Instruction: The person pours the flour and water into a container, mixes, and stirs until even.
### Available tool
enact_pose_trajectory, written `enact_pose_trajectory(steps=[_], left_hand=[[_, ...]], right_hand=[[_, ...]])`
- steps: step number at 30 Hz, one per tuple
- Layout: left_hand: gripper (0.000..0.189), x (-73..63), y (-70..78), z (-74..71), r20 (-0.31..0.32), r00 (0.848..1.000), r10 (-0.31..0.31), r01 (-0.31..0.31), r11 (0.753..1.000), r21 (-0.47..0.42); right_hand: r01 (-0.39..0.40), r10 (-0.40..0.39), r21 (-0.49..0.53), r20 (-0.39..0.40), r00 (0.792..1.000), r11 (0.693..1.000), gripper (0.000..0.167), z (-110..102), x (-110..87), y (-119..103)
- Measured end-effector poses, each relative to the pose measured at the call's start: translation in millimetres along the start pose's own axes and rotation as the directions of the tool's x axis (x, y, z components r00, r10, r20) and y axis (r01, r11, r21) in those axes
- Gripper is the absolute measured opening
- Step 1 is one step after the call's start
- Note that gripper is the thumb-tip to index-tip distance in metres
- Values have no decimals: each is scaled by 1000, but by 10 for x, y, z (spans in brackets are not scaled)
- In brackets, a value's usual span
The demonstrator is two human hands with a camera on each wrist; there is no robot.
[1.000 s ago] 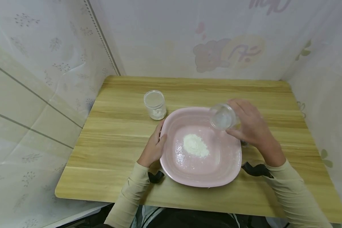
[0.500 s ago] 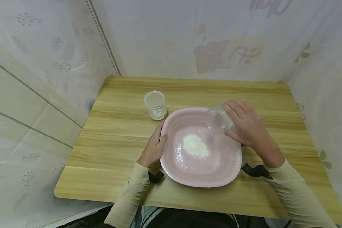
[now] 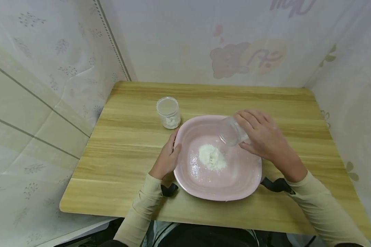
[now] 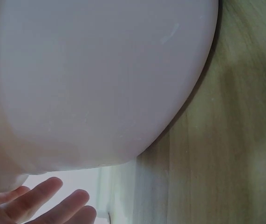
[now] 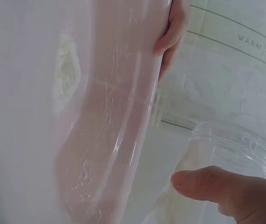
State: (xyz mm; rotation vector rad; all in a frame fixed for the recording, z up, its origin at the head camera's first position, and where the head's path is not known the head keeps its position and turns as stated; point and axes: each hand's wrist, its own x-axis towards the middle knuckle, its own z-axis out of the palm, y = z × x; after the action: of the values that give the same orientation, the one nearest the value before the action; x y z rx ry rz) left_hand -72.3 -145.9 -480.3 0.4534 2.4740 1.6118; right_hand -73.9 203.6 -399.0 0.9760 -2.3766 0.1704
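A pink plastic basin [image 3: 244, 175] stands on the table with a mound of white powder [image 3: 208, 156] in its bottom. My left hand [image 3: 167, 159] holds its left side, thumb over the rim and fingers on the outside; in the left wrist view those fingers [image 4: 60, 205] show beside the basin's wall. My right hand [image 3: 264, 137] grips a clear jar [image 3: 230, 132] over the basin's back right part. The jar tips to the left, its mouth towards the powder. In the right wrist view a thin stream runs from the jar's side down towards the powder.
A second clear jar [image 3: 168, 113], with some white stuff in its bottom, stands on the wooden table [image 3: 120, 154] behind and left of the basin. Patterned sheets [image 3: 173, 41] hang at the back and both sides. Black straps [image 3: 278, 184] show at both wrists.
My right hand has moved left with the jar and tipped it further over the basin. A small dent now shows in the powder. My left hand has stayed at the rim.
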Motion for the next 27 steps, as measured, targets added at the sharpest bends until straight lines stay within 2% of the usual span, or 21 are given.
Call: enact_pose_trajectory(steps=[10, 19, 27], left_hand=[[59, 18, 1, -2, 1, 1000, -4, 4, 1000, 13], [59, 12, -8, -12, 5, 1000, 0, 0, 1000, 15], [59, 17, 0, -15, 11, 1000, 4, -4, 1000, 2]], right_hand=[[-35, 36, -65, 15, 999, 997, 94, 27, 32, -21], [-77, 84, -99, 69, 994, 992, 95, 35, 63, -20], [-70, 81, -113, 97, 992, 991, 92, 11, 88, 29]])
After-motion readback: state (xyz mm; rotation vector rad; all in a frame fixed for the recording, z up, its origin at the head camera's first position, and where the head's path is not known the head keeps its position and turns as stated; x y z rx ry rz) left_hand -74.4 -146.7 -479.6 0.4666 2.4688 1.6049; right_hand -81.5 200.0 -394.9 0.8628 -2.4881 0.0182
